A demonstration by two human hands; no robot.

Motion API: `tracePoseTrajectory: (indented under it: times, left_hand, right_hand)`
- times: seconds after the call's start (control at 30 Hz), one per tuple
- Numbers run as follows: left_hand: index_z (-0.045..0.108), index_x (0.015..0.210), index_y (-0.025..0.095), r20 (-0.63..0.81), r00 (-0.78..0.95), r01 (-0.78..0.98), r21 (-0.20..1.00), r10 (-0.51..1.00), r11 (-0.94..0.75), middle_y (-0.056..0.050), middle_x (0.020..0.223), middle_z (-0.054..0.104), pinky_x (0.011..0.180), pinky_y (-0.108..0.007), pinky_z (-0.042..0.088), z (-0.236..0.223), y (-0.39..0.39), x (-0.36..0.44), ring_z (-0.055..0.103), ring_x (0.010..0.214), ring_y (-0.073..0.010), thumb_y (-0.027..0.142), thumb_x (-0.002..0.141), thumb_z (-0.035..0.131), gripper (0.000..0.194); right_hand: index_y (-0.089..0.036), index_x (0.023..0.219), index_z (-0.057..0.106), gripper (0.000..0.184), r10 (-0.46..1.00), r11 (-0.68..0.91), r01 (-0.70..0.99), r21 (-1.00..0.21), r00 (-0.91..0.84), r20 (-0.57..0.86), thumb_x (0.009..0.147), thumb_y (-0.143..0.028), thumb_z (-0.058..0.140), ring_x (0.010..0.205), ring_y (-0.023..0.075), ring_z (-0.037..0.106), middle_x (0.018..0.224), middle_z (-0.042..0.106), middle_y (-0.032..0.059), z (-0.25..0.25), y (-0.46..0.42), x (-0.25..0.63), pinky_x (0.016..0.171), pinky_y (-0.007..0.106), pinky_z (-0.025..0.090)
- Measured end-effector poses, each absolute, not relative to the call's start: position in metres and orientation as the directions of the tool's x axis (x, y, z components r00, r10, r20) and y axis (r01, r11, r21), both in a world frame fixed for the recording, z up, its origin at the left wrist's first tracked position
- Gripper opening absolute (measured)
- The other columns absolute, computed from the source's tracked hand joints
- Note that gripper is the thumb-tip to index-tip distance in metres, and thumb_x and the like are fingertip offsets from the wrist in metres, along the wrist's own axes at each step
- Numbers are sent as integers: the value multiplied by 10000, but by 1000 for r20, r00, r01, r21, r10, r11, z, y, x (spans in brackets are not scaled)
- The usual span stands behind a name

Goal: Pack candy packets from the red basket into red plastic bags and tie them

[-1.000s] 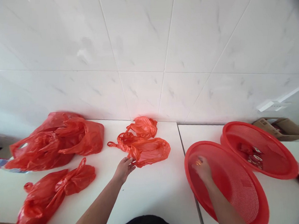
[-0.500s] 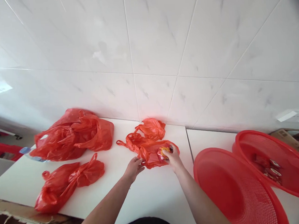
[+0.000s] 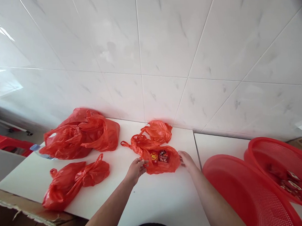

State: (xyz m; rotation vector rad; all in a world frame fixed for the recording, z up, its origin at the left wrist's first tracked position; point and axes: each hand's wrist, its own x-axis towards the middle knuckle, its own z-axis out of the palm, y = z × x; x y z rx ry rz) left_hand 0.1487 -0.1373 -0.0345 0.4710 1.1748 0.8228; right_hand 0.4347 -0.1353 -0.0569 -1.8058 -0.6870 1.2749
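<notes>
Left hand [image 3: 136, 168], at the centre of the frame, was seen pinching the left edge of a small red plastic bag [image 3: 159, 159], fingers closed on the thin film. Right hand [image 3: 186, 159] was held just beside the bag's right edge, fingers loosely spread and clamped on nothing; whether it touched the film could not be told. The bag lay on a white table [image 3: 157, 198], its mouth pulled open between the two hands, and small wrapped sweets [image 3: 159, 156] in red and yellow were shown inside it.

The bag was judged light, soft and crinkly, likely slippery, with no stiffness of its own; it would best be taken by the rim or by its knotted handles [image 3: 136, 143] just above. The sweets were judged small, light and firm enough to be picked up between fingertips.

Further out, a second crumpled red bag [image 3: 157, 131] lay behind it, near the tiled wall [image 3: 162, 57]. At left of centre, a large bag [image 3: 81, 133] and a tied bag [image 3: 75, 180] were lying well apart from the hands. At lower right, two red mesh baskets [image 3: 249, 192] overlapped, the farther one [image 3: 286, 162] holding a few wrapped pieces.
</notes>
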Motion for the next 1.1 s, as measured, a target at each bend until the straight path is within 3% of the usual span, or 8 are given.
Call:
tracePoseTrajectory:
  times: [0.1, 0.23, 0.4, 0.5, 0.63, 0.73, 0.93, 1.1]
  left_hand:
    - [487, 821, 197, -609, 157, -309, 718, 778, 624, -102, 994, 707, 718, -296, 489, -33, -136, 150, 675, 787, -176, 306, 675, 784, 349]
    - [485, 827, 199, -584, 157, -307, 738, 797, 601, -89, 988, 709, 705, -288, 481, -29, -129, 153, 671, 772, -168, 321, 675, 782, 356]
    - [462, 815, 205, -491, 135, -330, 797, 861, 506, -83, 997, 705, 714, -282, 477, -17, -113, 156, 666, 811, -165, 343, 693, 763, 353]
    - [479, 812, 200, -426, 146, -329, 830, 893, 449, -87, 1006, 699, 732, -293, 477, -3, -106, 159, 662, 807, -163, 363, 700, 752, 338]
    - [491, 815, 201, -347, 151, -319, 869, 926, 378, -76, 1002, 693, 724, -285, 471, 23, -99, 165, 657, 801, -158, 372, 703, 742, 323]
    - [491, 805, 205, -285, 176, -316, 890, 942, 328, -57, 982, 689, 715, -271, 466, 38, -95, 169, 654, 809, -158, 367, 704, 741, 315]
    - [487, 799, 194, -254, 237, -258, 914, 938, 313, -75, 1003, 688, 674, -254, 449, 41, -94, 176, 665, 814, -170, 347, 724, 732, 298]
    - [496, 818, 194, -264, 240, -268, 907, 934, 325, -79, 994, 686, 663, -260, 432, 33, -97, 173, 662, 809, -173, 360, 718, 733, 306]
  right_hand:
    - [-230, 977, 628, 345, 806, -555, -126, -822, 161, -569, 709, -447, 643, 712, 177, 656, 894, 705, 45, -62, -137, 421, 559, 266, 481]
    - [-201, 813, 595, 266, 793, -567, -229, -791, 107, -599, 607, -275, 745, 510, 105, 546, 642, 632, -21, -60, -135, 419, 442, 198, 373]
    - [-234, 893, 582, 325, 830, -503, -344, -793, 63, -554, 677, -414, 744, 804, 135, 654, 949, 693, 16, -47, -141, 437, 702, 243, 520]
    - [-226, 914, 616, 386, 816, -505, -399, -766, 67, -574, 729, -559, 676, 830, 169, 663, 1039, 685, 62, -43, -149, 447, 721, 294, 539]
    - [-202, 843, 617, 308, 834, -420, -439, -794, 158, -529, 719, -462, 727, 887, 193, 669, 1047, 695, 83, -38, -158, 459, 775, 305, 538]
    - [-203, 816, 579, 293, 879, -373, -516, -771, 70, -472, 718, -432, 733, 1034, 228, 647, 1109, 682, 103, -30, -163, 463, 882, 338, 516]
    - [-295, 1062, 539, 508, 749, -515, -349, -783, 261, -609, 641, -434, 786, 1044, 215, 614, 1175, 614, 59, -44, -164, 438, 774, 322, 514]
    - [-234, 910, 559, 338, 670, -615, -352, -705, 237, -703, 781, -546, 590, 826, 214, 641, 922, 652, 81, -67, -157, 394, 637, 324, 496]
